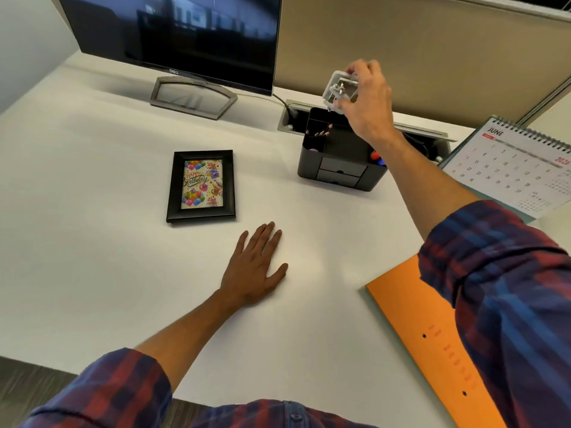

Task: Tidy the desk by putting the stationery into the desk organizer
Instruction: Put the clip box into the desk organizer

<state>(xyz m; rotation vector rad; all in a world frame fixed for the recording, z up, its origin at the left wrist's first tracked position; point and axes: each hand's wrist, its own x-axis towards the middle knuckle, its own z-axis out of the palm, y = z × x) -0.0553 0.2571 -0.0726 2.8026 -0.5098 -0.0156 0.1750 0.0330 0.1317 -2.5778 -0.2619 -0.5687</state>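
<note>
A dark grey desk organizer stands on the white desk, with pencils in a left compartment and red and blue markers at its right side. Two small drawers show on its front. My right hand grips a small clear plastic box with metal pieces inside, tilted, just above the organizer's rear compartments. My left hand rests flat on the desk, fingers straight, holding nothing.
A black picture frame with a birthday card lies left of the organizer. A monitor stands at the back. A June calendar sits at the right, an orange folder at the lower right. A cable tray runs behind the organizer.
</note>
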